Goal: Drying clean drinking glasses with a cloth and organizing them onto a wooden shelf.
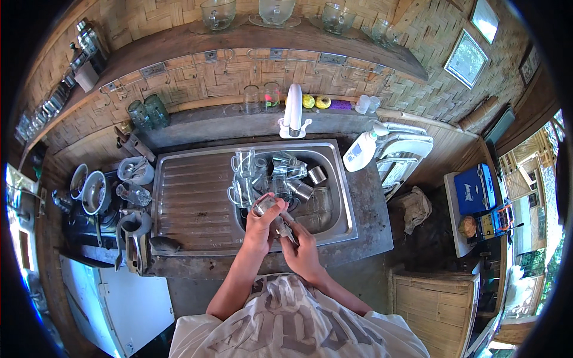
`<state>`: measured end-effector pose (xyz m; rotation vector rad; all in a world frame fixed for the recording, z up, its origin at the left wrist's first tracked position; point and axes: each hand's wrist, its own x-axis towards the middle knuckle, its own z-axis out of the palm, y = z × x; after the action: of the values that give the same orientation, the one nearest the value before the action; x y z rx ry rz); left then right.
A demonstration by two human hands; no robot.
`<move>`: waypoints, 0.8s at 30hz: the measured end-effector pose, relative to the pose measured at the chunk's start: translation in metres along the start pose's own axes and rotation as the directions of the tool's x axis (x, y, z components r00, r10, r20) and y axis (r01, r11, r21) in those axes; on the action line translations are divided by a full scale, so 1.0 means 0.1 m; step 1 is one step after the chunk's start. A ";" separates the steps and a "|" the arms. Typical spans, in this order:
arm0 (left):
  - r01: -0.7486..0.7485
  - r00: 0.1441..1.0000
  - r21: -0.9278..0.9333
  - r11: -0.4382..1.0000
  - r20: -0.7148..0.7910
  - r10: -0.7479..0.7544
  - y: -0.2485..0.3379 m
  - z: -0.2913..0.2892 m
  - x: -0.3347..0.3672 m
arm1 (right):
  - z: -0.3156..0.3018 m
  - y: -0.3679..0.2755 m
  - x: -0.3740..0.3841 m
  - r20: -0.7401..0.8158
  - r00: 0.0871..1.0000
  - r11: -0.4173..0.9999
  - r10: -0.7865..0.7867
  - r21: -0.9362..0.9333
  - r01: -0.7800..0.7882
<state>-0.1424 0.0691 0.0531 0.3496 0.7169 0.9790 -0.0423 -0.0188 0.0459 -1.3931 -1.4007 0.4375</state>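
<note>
Over the front of the steel sink (348, 209), my left hand (261, 228) is closed around a clear drinking glass (263, 206). My right hand (303, 250) grips the lower, shiny end of the same piece; the fingers hide much of its shape. Just beyond my hands, several clear glass mugs (242, 170) stand bunched at the basin's left side. More glassware lies tipped in the basin, with a steel cup (317, 174) and another steel cup (300, 189) on the right. A clear glass (323, 200) rests near the basin's right wall.
A white faucet (293, 110) rises behind the sink, and a white pump bottle (360, 150) stands at its right corner. The ribbed drainboard (194, 200) extends left, toward a stove with pans (95, 192). Glass bowls (218, 15) sit on the wooden shelf (179, 51) above.
</note>
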 end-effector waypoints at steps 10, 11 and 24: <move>0.241 0.800 -0.380 0.893 0.598 0.039 -0.10 -0.34 0.26 | -0.01 -0.03 -0.06 0.859 0.481 -0.699 0.176 0.453 -0.554; 0.204 0.784 -0.351 0.914 0.618 0.062 -0.12 -0.35 0.28 | 0.01 -0.02 -0.09 0.838 0.534 -0.722 0.116 0.440 -0.534; 0.073 0.992 0.000 0.997 0.106 -0.072 0.00 -0.14 0.05 | -0.06 0.04 0.06 0.151 0.989 0.992 0.007 -0.129 0.012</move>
<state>-0.1499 0.0728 0.0407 0.3670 0.6273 0.8865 -0.0339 -0.0146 0.0476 -1.4875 -1.5770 0.4655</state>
